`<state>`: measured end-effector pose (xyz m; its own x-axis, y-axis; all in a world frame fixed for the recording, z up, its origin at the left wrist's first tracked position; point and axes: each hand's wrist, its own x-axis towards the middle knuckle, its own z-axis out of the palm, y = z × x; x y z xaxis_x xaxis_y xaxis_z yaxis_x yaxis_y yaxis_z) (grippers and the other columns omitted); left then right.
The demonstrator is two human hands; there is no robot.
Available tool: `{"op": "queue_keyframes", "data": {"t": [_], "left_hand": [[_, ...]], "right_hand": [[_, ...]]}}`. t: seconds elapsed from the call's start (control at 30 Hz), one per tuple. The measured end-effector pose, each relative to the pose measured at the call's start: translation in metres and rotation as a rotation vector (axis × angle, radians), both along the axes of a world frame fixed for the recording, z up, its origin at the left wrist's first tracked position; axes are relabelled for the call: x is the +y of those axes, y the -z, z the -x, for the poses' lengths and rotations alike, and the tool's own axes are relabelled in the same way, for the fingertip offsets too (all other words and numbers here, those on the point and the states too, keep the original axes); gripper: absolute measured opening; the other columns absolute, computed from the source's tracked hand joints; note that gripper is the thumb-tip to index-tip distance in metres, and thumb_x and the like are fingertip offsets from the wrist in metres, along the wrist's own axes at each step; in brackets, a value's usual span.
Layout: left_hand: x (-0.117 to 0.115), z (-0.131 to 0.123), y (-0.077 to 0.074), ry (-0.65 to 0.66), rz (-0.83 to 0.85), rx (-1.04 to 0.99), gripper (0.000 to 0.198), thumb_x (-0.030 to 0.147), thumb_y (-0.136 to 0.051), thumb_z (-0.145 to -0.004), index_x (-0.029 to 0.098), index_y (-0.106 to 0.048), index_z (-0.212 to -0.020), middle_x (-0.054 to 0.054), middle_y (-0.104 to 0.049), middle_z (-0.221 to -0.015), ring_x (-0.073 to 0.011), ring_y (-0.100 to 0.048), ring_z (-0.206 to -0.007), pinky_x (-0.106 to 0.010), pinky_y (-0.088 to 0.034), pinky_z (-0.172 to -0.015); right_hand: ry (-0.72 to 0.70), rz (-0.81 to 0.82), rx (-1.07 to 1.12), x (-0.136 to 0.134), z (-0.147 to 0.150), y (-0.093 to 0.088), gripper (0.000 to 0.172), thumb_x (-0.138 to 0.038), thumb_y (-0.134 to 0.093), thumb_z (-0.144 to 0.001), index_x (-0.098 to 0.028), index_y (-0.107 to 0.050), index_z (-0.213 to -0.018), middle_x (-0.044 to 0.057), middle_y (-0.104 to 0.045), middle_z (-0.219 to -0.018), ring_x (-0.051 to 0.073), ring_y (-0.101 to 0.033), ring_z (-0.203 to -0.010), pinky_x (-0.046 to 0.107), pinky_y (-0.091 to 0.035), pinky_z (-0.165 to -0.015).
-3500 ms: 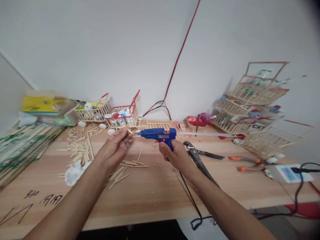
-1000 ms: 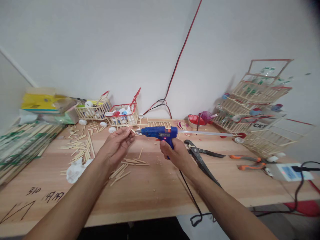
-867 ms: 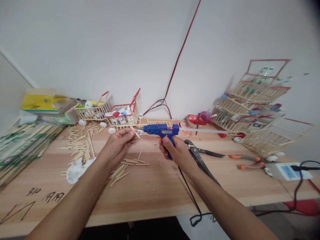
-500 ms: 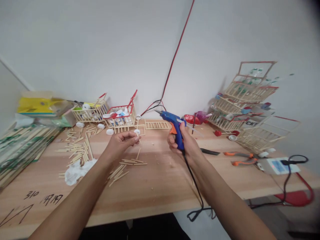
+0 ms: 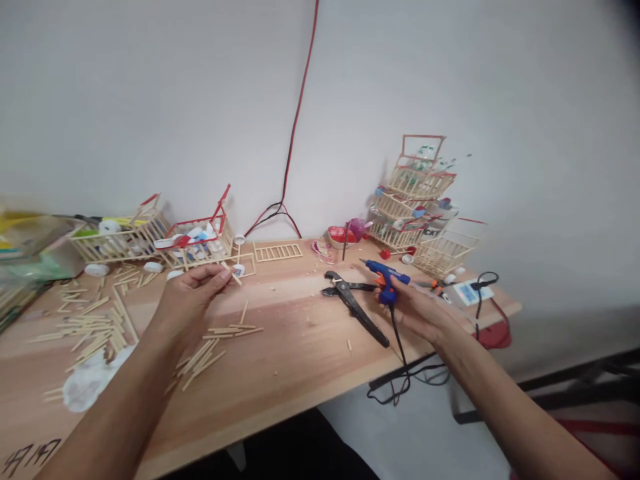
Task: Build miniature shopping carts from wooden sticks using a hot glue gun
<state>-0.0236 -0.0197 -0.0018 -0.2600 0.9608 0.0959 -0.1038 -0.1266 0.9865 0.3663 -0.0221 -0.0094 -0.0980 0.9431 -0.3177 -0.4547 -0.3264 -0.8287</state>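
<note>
My left hand point(image 5: 193, 297) pinches a short wooden stick point(image 5: 233, 275) between thumb and fingertips, above the table. Just behind it lie a thin stick frame point(image 5: 254, 264) and a white bottle cap point(image 5: 239, 271). In my right hand point(image 5: 413, 310) is a blue hot glue gun point(image 5: 390, 272), its nozzle aimed left and a clear glue stick trailing from its back. Black pliers point(image 5: 356, 308) rest on the table to the left of the gun. Cut sticks point(image 5: 200, 360) lie loose below my left hand.
Two stick-built carts point(image 5: 193, 243) filled with caps stand at the back left. More carts are stacked point(image 5: 413, 200) at the back right, near a red bowl point(image 5: 341, 235). A ladder-like stick panel point(image 5: 278, 252) lies at the back. The gun's cord point(image 5: 397, 340) hangs over the front edge.
My view has turned right. The glue gun has moved away from my left hand toward the table's right side, and the pliers now show fully. My left hand still holds the stick.
</note>
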Motion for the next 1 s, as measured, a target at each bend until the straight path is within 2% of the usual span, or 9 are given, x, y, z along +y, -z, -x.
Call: {"op": "queue_keyframes", "data": {"t": [0.07,0.17,0.33,0.43,0.6,0.73,0.83,1.0], "left_hand": [[-0.001,-0.001,-0.003,0.008,0.021,-0.017,0.037,0.039,-0.087,-0.053,0.014,-0.073,-0.075,0.000,-0.068,-0.072,-0.0109,-0.055,-0.069,-0.023,-0.041,-0.068],[-0.003,-0.003,-0.006,0.014,0.037,-0.044,0.042,0.042,-0.089,-0.048,0.014,-0.072,-0.073,0.000,-0.067,-0.069,-0.0107,-0.055,-0.068,-0.022,-0.041,-0.067],[-0.004,-0.003,-0.010,0.013,0.067,-0.046,0.048,0.047,-0.090,-0.044,0.015,-0.071,-0.074,0.001,-0.067,-0.070,-0.0104,-0.056,-0.071,-0.020,-0.042,-0.070],[-0.003,-0.002,-0.009,0.001,0.093,-0.053,0.051,0.048,-0.091,-0.038,0.016,-0.072,-0.074,0.001,-0.068,-0.071,-0.0106,-0.056,-0.072,-0.019,-0.043,-0.070],[-0.001,-0.001,-0.007,-0.038,0.108,0.018,0.054,0.051,-0.090,-0.035,0.017,-0.073,-0.074,0.003,-0.068,-0.071,-0.0096,-0.054,-0.070,-0.018,-0.042,-0.067],[-0.004,-0.004,-0.008,-0.055,0.113,0.114,0.049,0.049,-0.088,-0.041,0.018,-0.074,-0.076,0.003,-0.067,-0.071,-0.0099,-0.053,-0.069,-0.019,-0.041,-0.067],[-0.007,-0.008,-0.008,-0.042,0.077,0.149,0.040,0.046,-0.085,-0.047,0.017,-0.074,-0.072,0.001,-0.068,-0.070,-0.0112,-0.053,-0.068,-0.021,-0.042,-0.067],[-0.008,-0.010,-0.001,0.020,0.017,0.157,0.028,0.040,-0.082,-0.059,0.018,-0.075,-0.073,-0.002,-0.070,-0.072,-0.0123,-0.054,-0.067,-0.024,-0.043,-0.067]], "right_hand": [[-0.010,0.015,0.011,-0.003,-0.007,0.008,0.007,-0.021,-0.065,-0.087,-0.017,-0.068,-0.092,0.005,-0.070,-0.081,0.012,-0.067,-0.070,0.021,-0.059,-0.066],[0.001,-0.009,-0.033,-0.005,-0.014,0.018,0.009,-0.015,-0.072,-0.080,-0.015,-0.069,-0.089,0.006,-0.072,-0.083,0.014,-0.070,-0.074,0.025,-0.060,-0.073],[0.051,-0.146,-0.151,-0.011,-0.035,0.021,0.012,-0.020,-0.077,-0.075,-0.015,-0.069,-0.083,0.007,-0.073,-0.086,0.016,-0.070,-0.079,0.027,-0.061,-0.076],[0.143,-0.192,-0.236,-0.014,-0.055,0.020,0.011,-0.022,-0.076,-0.075,-0.016,-0.069,-0.080,0.008,-0.074,-0.085,0.019,-0.071,-0.081,0.031,-0.061,-0.080],[0.315,-0.084,-0.269,-0.013,-0.073,0.025,0.009,-0.017,-0.071,-0.078,-0.018,-0.065,-0.072,0.005,-0.073,-0.073,0.018,-0.071,-0.073,0.035,-0.062,-0.082],[0.321,-0.036,-0.327,-0.016,-0.067,0.024,0.010,-0.019,-0.066,-0.084,-0.018,-0.064,-0.075,0.006,-0.074,-0.073,0.018,-0.072,-0.073,0.031,-0.062,-0.076],[0.282,0.050,-0.432,-0.020,-0.063,0.021,0.014,-0.023,-0.063,-0.088,-0.016,-0.063,-0.076,0.010,-0.074,-0.072,0.018,-0.073,-0.068,0.025,-0.061,-0.064],[0.306,0.140,-0.678,-0.025,-0.064,0.018,0.021,-0.032,-0.064,-0.088,-0.015,-0.063,-0.077,0.010,-0.072,-0.066,0.015,-0.068,-0.054,0.020,-0.053,-0.045]]}}
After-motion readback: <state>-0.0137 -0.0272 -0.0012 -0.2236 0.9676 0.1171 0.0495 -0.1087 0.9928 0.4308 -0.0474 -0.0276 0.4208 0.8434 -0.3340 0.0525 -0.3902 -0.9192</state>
